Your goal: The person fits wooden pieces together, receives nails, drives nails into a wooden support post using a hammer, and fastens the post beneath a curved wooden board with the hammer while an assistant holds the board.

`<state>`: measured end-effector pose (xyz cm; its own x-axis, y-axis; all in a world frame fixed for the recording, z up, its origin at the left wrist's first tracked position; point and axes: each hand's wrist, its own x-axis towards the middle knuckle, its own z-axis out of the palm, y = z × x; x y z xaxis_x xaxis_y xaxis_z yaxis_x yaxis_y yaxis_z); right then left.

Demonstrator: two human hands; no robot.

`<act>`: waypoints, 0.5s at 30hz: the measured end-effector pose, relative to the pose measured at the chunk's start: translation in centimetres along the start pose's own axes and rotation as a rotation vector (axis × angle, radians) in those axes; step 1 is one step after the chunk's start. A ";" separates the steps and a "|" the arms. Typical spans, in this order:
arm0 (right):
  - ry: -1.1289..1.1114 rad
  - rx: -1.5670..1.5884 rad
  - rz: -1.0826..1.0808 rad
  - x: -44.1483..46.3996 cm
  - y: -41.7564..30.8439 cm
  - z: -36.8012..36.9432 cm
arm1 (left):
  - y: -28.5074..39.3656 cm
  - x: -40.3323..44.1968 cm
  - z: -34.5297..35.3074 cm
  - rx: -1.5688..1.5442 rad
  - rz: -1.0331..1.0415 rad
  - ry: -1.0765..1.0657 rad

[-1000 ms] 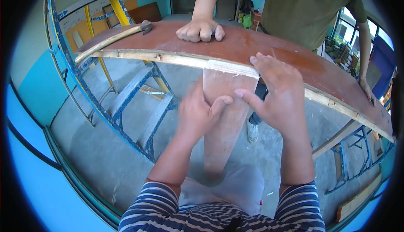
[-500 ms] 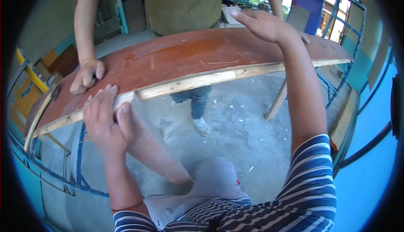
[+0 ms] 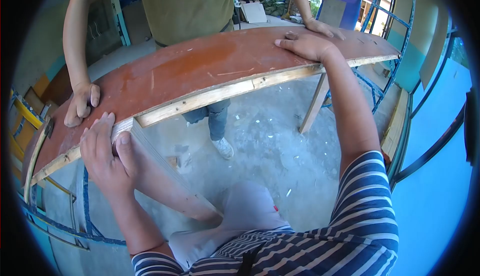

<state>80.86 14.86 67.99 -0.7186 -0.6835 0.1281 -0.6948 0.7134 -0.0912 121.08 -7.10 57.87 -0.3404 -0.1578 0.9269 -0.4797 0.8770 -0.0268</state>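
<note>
A long red-brown wooden panel (image 3: 200,68) with a pale timber edge lies across the view in front of me. My left hand (image 3: 107,148) is closed around the upper end of a plywood board (image 3: 165,176), right at the panel's near edge. That board slants down toward my knees. Flat on the panel's right part rests my right hand (image 3: 307,47), its fingers spread and holding nothing. A co-worker's fist (image 3: 82,103) presses on the panel close to my left hand. Beyond my right hand, the co-worker's other hand (image 3: 322,28) lies on the surface.
Blue metal scaffold frames (image 3: 395,23) stand at the right and lower left. Over the panel's left end hangs a hammer-like tool (image 3: 37,153) with a pale handle. A wooden leg (image 3: 316,103) stands under the right part. Scraps litter the concrete floor (image 3: 265,146).
My right hand has come down from above the panel onto its surface. The co-worker's hand near it has shifted left across the panel. My left hand keeps its grip as the view shifts.
</note>
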 end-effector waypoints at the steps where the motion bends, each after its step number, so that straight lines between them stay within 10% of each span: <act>1: 0.037 -0.022 0.003 0.1 0.1 0.2 | 0.0 0.1 0.0 -0.001 -0.001 0.001; 15: 0.249 0.139 0.027 0.5 1.8 1.6 | -0.8 -0.5 0.5 -0.007 0.035 -0.025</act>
<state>79.16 15.54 66.34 -0.7192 -0.5936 0.3611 -0.6856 0.6907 -0.2299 121.18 -7.96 57.28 -0.3774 -0.1378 0.9157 -0.4611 0.8855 -0.0567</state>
